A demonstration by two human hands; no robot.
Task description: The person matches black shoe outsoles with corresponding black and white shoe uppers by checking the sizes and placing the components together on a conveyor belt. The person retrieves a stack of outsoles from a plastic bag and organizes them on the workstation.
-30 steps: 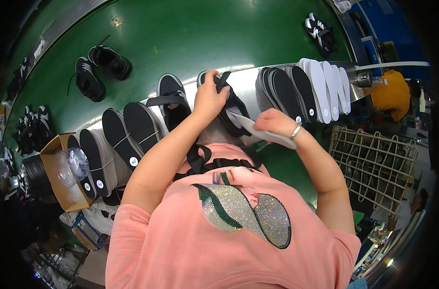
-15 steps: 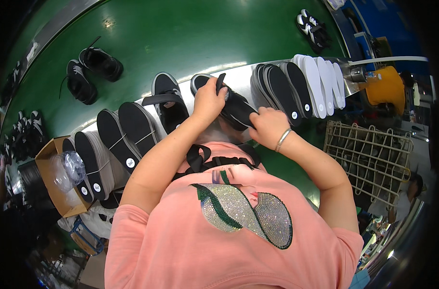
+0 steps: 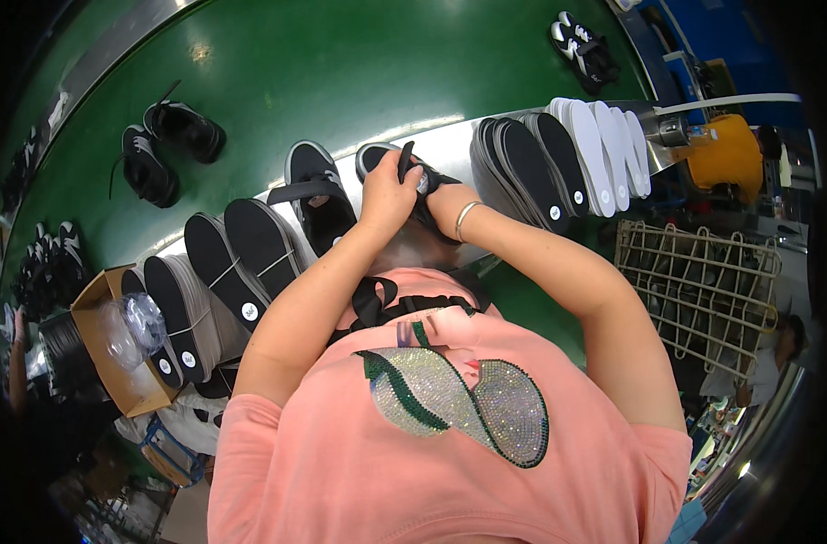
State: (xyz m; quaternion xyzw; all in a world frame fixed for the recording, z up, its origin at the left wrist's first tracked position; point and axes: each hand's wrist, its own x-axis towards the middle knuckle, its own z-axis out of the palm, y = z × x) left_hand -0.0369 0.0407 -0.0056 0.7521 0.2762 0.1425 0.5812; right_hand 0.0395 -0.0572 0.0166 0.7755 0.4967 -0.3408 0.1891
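Observation:
A black sneaker with a grey sole edge lies in front of me on the metal ledge, toe pointing away. My left hand is closed on its upper, with a black strap standing up by the fingers. My right hand reaches into the shoe's opening, and its fingers are hidden inside. Just left of it stands another black sneaker, its strap folded out to the left.
Black insole stacks and white insoles stand on the right. Banded insole stacks lie left, beside a cardboard box holding clear plastic. More sneakers rest on the green surface. A wire rack is at right.
My right hand has moved left and forward from the shoe's heel end into its opening. My left hand stays on the upper.

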